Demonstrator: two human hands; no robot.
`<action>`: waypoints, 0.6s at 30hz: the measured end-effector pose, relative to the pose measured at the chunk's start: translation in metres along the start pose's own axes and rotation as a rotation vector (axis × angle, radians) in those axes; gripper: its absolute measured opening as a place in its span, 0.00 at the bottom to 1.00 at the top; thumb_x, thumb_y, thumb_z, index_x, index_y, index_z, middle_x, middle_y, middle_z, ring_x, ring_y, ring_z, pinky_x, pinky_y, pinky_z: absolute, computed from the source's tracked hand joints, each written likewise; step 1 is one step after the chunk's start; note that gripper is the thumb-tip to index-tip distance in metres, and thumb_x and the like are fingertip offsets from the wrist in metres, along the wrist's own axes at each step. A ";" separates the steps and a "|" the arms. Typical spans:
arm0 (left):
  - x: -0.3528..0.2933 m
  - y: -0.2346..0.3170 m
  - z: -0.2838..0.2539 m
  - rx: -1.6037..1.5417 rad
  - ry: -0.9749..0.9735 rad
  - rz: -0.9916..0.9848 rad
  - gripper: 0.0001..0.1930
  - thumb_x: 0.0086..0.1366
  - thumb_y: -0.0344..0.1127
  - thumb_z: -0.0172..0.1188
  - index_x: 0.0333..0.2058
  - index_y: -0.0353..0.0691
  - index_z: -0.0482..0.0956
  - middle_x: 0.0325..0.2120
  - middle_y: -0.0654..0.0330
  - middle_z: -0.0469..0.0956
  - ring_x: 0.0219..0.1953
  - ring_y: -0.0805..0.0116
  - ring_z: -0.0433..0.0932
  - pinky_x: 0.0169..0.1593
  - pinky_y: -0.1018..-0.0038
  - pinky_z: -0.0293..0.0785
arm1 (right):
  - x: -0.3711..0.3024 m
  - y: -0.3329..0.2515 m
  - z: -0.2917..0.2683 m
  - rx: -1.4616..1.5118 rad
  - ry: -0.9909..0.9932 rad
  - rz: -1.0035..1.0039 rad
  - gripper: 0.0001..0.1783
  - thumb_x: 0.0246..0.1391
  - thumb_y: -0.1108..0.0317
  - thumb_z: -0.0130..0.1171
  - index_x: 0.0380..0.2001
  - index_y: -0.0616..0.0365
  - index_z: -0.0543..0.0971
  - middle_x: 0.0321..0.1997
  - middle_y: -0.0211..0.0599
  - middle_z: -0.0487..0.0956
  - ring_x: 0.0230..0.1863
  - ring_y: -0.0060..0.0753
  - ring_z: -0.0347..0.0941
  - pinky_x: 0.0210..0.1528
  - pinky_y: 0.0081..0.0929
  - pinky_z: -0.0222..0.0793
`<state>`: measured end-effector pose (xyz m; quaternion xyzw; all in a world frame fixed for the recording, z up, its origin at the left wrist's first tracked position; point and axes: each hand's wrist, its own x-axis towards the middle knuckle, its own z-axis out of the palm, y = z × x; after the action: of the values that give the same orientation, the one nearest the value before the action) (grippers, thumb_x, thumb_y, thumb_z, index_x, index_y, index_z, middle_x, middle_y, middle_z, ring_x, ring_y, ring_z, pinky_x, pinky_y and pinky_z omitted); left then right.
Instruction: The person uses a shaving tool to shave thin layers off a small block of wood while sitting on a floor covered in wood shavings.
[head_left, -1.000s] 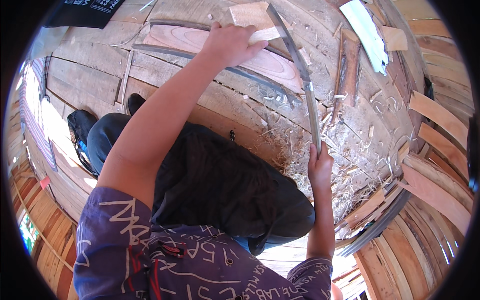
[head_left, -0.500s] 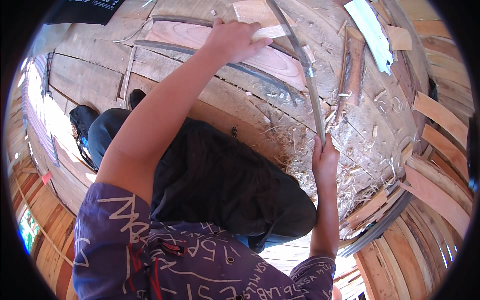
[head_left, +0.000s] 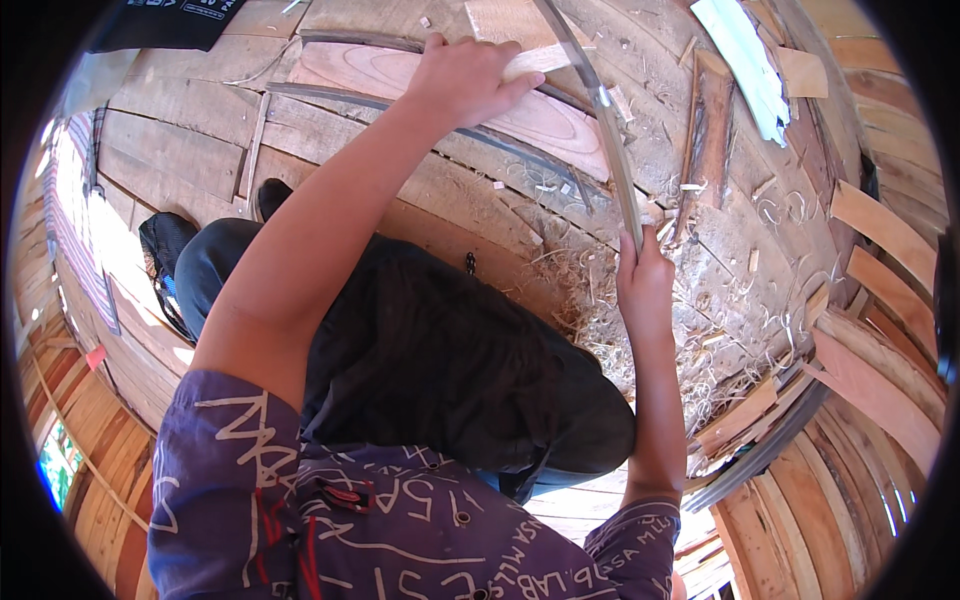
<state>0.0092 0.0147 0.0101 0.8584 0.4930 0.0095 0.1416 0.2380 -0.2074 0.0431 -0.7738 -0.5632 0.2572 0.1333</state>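
Note:
My left hand point(head_left: 468, 80) reaches far forward and is closed around a pale wooden piece point(head_left: 540, 60) at the upper end of a long, thin, curved grey strip point(head_left: 612, 150). My right hand point(head_left: 645, 290) grips the lower end of the same strip, which runs between both hands. Under the strip lies a reddish board point(head_left: 545, 120) on the plank floor point(head_left: 180, 160). My legs in dark trousers point(head_left: 430, 360) are folded below my arms.
Curly wood shavings point(head_left: 690, 350) are heaped beside my right hand. Loose wooden slats point(head_left: 880, 370) are stacked at the right. A dark narrow board point(head_left: 710, 130) and a pale folded sheet point(head_left: 750, 60) lie at the top right, a black bag point(head_left: 165, 250) at the left.
My right hand has slid a little farther away from me along the strip. My left hand stays closed on the pale piece, almost in place.

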 end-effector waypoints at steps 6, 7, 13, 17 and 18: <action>0.002 -0.003 0.001 -0.022 -0.013 -0.011 0.30 0.69 0.63 0.45 0.53 0.44 0.77 0.31 0.50 0.83 0.41 0.49 0.82 0.55 0.46 0.64 | -0.015 0.000 -0.019 0.073 0.092 0.022 0.10 0.66 0.67 0.54 0.41 0.66 0.75 0.16 0.49 0.73 0.16 0.49 0.74 0.21 0.40 0.66; 0.003 -0.003 0.003 -0.010 -0.002 -0.013 0.30 0.69 0.63 0.45 0.53 0.45 0.77 0.31 0.50 0.84 0.41 0.49 0.82 0.56 0.46 0.63 | -0.025 0.003 -0.023 0.067 0.081 0.049 0.10 0.66 0.67 0.54 0.41 0.66 0.75 0.16 0.49 0.73 0.16 0.47 0.74 0.20 0.39 0.66; 0.006 0.001 -0.007 -0.032 -0.145 -0.068 0.31 0.68 0.65 0.42 0.57 0.50 0.75 0.40 0.52 0.84 0.49 0.54 0.81 0.60 0.46 0.59 | -0.065 0.028 -0.034 0.007 0.018 0.116 0.11 0.66 0.67 0.54 0.40 0.66 0.75 0.16 0.51 0.72 0.16 0.49 0.73 0.20 0.39 0.65; 0.007 -0.002 0.000 -0.046 -0.035 -0.029 0.30 0.69 0.64 0.44 0.53 0.46 0.77 0.30 0.52 0.84 0.42 0.50 0.82 0.57 0.46 0.62 | -0.070 0.035 -0.029 0.023 -0.008 0.128 0.09 0.66 0.67 0.54 0.38 0.64 0.74 0.17 0.54 0.73 0.18 0.53 0.74 0.20 0.41 0.65; 0.007 -0.002 0.001 -0.042 -0.036 -0.027 0.30 0.69 0.64 0.44 0.53 0.46 0.77 0.30 0.52 0.84 0.42 0.50 0.82 0.57 0.45 0.62 | -0.070 0.036 -0.027 0.024 -0.004 0.116 0.09 0.66 0.67 0.54 0.38 0.64 0.74 0.17 0.55 0.73 0.18 0.54 0.74 0.21 0.41 0.65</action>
<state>0.0116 0.0209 0.0079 0.8485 0.5018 0.0023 0.1684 0.2654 -0.2829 0.0654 -0.8030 -0.5145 0.2727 0.1265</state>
